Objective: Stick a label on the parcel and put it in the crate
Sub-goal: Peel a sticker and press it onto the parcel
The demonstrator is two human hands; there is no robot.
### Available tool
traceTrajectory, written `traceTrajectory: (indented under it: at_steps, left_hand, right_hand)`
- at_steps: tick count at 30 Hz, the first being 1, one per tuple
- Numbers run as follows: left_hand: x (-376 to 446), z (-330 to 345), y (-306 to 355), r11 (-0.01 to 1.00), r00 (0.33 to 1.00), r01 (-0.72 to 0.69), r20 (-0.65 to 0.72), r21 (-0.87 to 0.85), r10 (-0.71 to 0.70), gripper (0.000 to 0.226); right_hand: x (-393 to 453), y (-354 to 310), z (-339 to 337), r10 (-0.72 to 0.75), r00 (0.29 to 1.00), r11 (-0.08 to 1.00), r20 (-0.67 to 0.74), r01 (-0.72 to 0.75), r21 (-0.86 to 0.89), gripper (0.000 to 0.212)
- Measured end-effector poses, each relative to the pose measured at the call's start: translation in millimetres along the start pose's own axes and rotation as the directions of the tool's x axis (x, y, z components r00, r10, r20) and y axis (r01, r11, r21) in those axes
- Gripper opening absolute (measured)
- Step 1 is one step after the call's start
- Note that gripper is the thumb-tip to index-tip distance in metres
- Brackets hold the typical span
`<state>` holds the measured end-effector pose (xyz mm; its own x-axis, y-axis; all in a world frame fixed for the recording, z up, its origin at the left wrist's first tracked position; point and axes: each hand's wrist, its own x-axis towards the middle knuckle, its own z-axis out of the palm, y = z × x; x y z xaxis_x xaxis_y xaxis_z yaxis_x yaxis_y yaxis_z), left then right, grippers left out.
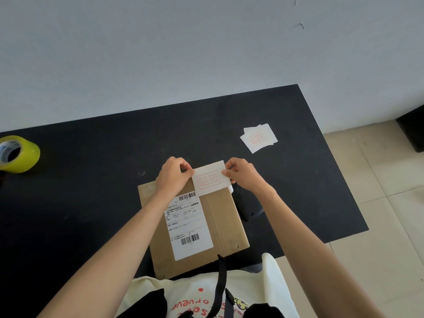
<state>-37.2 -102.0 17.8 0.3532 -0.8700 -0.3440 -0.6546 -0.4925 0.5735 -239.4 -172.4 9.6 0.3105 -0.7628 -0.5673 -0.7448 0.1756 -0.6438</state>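
Two hands hold one small white label with a red-bordered stamp (pixel 210 179) above the far edge of the flat brown cardboard parcel (pixel 193 228). Left hand (pixel 173 176): fingers pinched on the label's left edge. Right hand (pixel 242 174): fingers pinched on its right edge. Cannot tell whether the label's backing is off or whether its near edge touches the cardboard yet.

Parcel lies flat on the black worktop (pixel 91 180), close to the person, already carrying a large white printed shipping sheet with barcodes (pixel 189 226).

Progress, judged: early. Label not yet pressed down; sticking remains, then transfer to the crate. No crate in view.

Also present: loose stack of spare stamped labels (pixel 259 138) far right; yellow-tinted tape roll (pixel 17 154) far left.
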Motion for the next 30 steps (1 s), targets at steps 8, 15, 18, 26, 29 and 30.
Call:
traceTrajectory:
  at_steps: [8,15,18,26,29,30]
  left_hand:
    - [9,2,2,0.998,1.0,0.021,0.005,0.055,-0.022,0.008]
    - [10,5,-1,0.996,1.0,0.009,0.007,0.086,-0.01,0.008]
    - [10,6,-2,0.996,1.0,0.005,0.009,0.09,-0.006,0.009]
    - [4,9,-3,0.977,0.991,-0.099,-0.071,0.187,0.114,0.021]
    - [-10,20,-3,0.9,0.938,-0.289,-0.091,0.327,0.334,0.04]
    - [-17,25,-2,0.869,0.915,-0.343,-0.08,0.358,0.394,0.045]
  right_hand:
    - [6,-2,1,0.03,1.0,0.999,0.005,-0.03,-0.019,0.011]
    - [6,0,4,0.034,0.999,0.998,-0.019,-0.034,-0.044,0.012]
    - [6,1,5,0.029,0.999,0.999,-0.031,-0.03,-0.045,0.012]
    - [-4,-2,10,0.02,0.989,0.986,-0.144,-0.043,-0.163,0.014]
    - [-13,-6,23,-0.121,0.943,0.972,-0.31,0.049,-0.23,0.026]
    - [-16,-6,32,-0.175,0.924,0.964,-0.341,0.09,-0.25,0.033]
